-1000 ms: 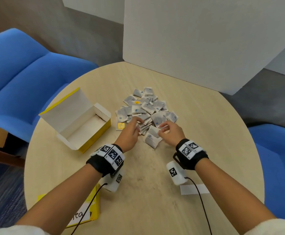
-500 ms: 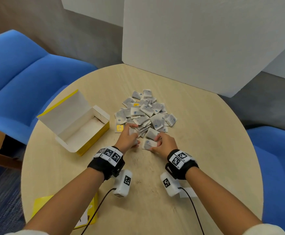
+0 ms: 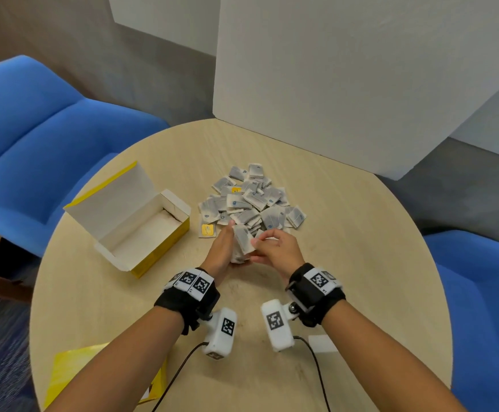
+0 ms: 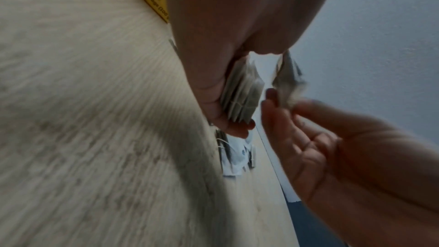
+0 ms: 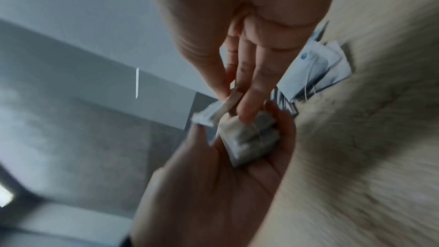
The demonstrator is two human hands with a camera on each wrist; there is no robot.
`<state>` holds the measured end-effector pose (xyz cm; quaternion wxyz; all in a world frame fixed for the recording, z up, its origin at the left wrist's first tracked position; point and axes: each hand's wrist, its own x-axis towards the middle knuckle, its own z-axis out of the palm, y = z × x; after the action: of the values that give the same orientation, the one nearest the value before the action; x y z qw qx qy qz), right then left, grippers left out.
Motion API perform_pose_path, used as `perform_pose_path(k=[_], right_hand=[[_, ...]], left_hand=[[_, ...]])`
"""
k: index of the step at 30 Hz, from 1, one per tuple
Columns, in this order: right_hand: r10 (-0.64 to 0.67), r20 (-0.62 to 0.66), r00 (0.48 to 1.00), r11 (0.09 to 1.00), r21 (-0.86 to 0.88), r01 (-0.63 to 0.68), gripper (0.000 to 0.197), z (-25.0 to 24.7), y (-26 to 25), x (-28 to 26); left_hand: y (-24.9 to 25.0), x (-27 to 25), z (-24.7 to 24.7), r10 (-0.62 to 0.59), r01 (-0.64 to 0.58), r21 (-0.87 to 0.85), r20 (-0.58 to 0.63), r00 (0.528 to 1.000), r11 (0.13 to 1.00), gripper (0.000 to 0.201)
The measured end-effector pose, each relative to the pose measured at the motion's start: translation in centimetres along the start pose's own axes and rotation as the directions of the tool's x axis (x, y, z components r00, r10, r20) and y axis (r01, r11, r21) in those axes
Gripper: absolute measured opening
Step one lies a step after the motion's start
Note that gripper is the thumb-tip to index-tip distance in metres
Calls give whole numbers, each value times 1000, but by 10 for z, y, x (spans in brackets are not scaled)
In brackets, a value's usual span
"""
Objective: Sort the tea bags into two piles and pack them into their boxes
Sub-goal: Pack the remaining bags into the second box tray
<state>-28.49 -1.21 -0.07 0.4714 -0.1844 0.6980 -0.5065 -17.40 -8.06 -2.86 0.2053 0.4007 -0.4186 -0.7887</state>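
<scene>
A pile of grey-white tea bags (image 3: pixel 254 200) lies mid-table; one bag with a yellow tag (image 3: pixel 208 230) sits at its near-left edge. Just before the pile, my left hand (image 3: pixel 233 246) grips a small upright stack of tea bags (image 3: pixel 242 243), seen edge-on in the left wrist view as the stack (image 4: pixel 242 97). My right hand (image 3: pixel 260 242) pinches a single tea bag (image 4: pixel 287 82) beside that stack. In the right wrist view the right fingers (image 5: pixel 249 85) hold the bag (image 5: pixel 211 114) over the stack (image 5: pixel 251 138) in the left palm. An open yellow box (image 3: pixel 141 221) stands to the left.
A second yellow box (image 3: pixel 73 373) lies flat at the table's near-left edge. A white strip (image 3: pixel 322 343) lies near my right forearm. A white panel (image 3: pixel 331 84) stands behind the round table (image 3: pixel 346 263). Blue chairs (image 3: pixel 49 144) flank both sides.
Both hands drew back from the pile towards me. The left hand turned on edge with a gathered stack, and the right hand brought one bag up beside it.
</scene>
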Motion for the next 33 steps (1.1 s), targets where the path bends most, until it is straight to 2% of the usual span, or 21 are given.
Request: perform_pose_path(k=[4, 6, 8, 10, 12, 14, 16, 19, 21, 25, 27, 30, 33], right_hand=[[-56, -129, 990, 983, -180, 32, 9, 18, 12, 3], [-107, -161, 981, 966, -250, 64, 9, 25, 18, 5], [-175, -139, 975, 929, -352, 117, 8, 28, 21, 7], [-231, -112, 967, 875, -459, 156, 6, 22, 20, 11], [-274, -160, 948, 802, -582, 134, 9, 6, 18, 20], [-263, -177, 948, 719, -692, 71, 19, -15, 19, 32], [-223, -125, 967, 631, -775, 45, 29, -27, 21, 40], [-207, -92, 974, 584, -811, 47, 28, -33, 24, 47], [-218, -95, 971, 594, -803, 55, 21, -34, 27, 47], [-172, -104, 980, 720, -692, 53, 22, -37, 33, 42], [-159, -90, 983, 755, -653, 62, 20, -40, 30, 39], [-200, -26, 980, 758, -638, 138, 14, -45, 15, 36], [-219, 118, 969, 777, -579, 246, 16, -46, -5, 29]], left_hand=[[0, -5, 1, 30, -28, -76, 23, 999, 997, 59], [-4, -5, -1, 32, -31, -60, 4, 999, 998, 43], [-8, -3, -4, 21, -22, -45, -22, 1000, 999, 26], [-9, -2, -7, 12, -15, -70, -41, 999, 997, 30], [-4, -1, -12, 14, -22, -104, -71, 997, 994, 31], [-1, 2, -18, 11, -21, -105, -90, 996, 994, 30], [1, 3, -23, 6, -14, -84, -97, 995, 996, 28], [-1, 3, -26, -16, 11, -61, -85, 996, 998, 23], [-5, 3, -26, -30, 27, -36, -85, 996, 999, 20], [-8, 3, -22, -42, 43, 4, -100, 994, 999, 18], [-7, 3, -21, -54, 56, 15, -92, 994, 998, 21], [-2, 2, -19, -126, 126, 5, -32, 992, 992, 23], [4, -1, -18, -211, 211, 0, 16, 977, 977, 29]])
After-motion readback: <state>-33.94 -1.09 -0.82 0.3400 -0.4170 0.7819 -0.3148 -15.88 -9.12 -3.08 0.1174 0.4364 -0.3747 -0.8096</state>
